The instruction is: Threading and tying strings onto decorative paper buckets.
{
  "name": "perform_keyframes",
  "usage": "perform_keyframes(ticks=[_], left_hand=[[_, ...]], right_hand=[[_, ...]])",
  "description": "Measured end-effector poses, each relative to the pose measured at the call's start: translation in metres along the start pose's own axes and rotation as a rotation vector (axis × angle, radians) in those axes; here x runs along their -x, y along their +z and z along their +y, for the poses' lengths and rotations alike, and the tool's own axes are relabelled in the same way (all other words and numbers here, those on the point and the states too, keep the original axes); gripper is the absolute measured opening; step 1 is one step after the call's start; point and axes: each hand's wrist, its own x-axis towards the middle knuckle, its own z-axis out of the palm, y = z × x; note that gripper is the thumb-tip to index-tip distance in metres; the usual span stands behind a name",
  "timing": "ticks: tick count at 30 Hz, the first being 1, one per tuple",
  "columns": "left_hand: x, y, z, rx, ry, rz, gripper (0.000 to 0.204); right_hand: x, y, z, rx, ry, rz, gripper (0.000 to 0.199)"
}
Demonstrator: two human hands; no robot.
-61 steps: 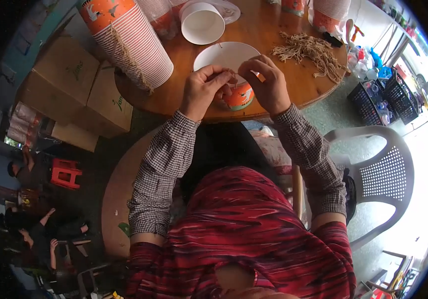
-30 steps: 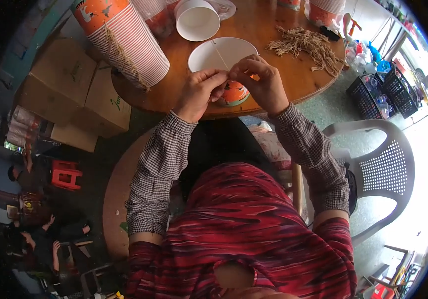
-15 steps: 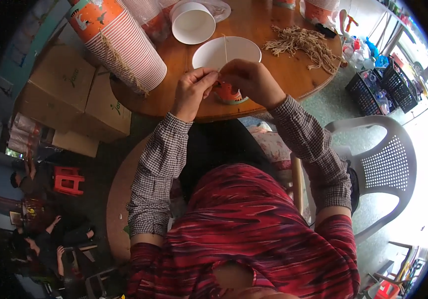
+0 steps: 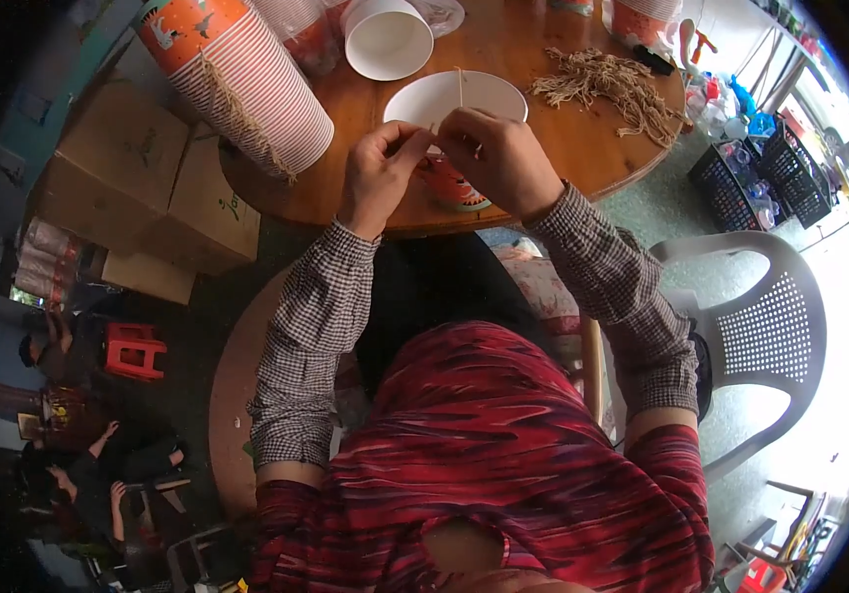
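An orange patterned paper bucket (image 4: pixel 457 188) with a white inside stands at the table's near edge. A thin tan string (image 4: pixel 461 87) runs over its far rim and across its mouth toward my fingers. At the near rim my left hand (image 4: pixel 377 176) is closed, thumb and forefinger pinching the string end. My right hand (image 4: pixel 505 158) is closed too, its fingertips meeting the left ones on the string. Whether there is a knot is too small to see. To the right lies a loose pile of tan strings (image 4: pixel 602 84).
A tall leaning stack of paper buckets (image 4: pixel 256 89), with strings draped along it, stands at left. Another white-lined bucket (image 4: pixel 389 44) lies tipped behind. Cardboard boxes (image 4: pixel 123 163) are left of the round table (image 4: pixel 582 148). A grey plastic chair (image 4: pixel 800 296) and black crates (image 4: pixel 730 188) are at right.
Both hands have shifted slightly, the fingertips staying together at the near rim. The right hand has moved a little upward. The view has shifted slightly.
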Motion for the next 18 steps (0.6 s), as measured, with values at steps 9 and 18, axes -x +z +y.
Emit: perform_keyframes(ticks=[9,18], left_hand=[[0.002,0.01,-0.001,-0.07,0.202,0.039,0.015],[-0.001,0.009,-0.006,-0.22,0.229,0.003,0.016]], right_hand=[[0.005,0.003,0.004,0.059,0.056,0.04,0.008],[0.007,0.0,0.007,-0.053,0.034,0.068,0.008]])
